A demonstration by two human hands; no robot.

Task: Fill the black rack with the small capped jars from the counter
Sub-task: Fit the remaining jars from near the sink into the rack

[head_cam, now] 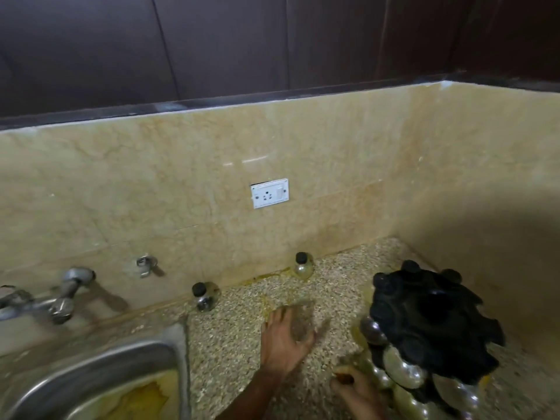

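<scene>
- Left hand (pixel 283 338): fingers curled round a blurred clear jar (pixel 301 321), low over the speckled counter (pixel 230 334).
- Right hand (pixel 356 389): at the foot of the black rack (pixel 430 325); grasp too blurred to tell.
- Two black-capped jars (pixel 205 295) (pixel 303 265): upright against the marble backsplash (pixel 181 183).
- Steel sink (pixel 100 380), left.

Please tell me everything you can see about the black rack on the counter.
The rack is black, apparently plastic, round, with a toothed rim of slots. It stands on the speckled counter at the right, in the corner by the wall. Several black caps show along its far rim, and clear, shiny jars sit in its lower near side. The right hand is at its near side beside the jars; blur hides whether it touches.
</scene>
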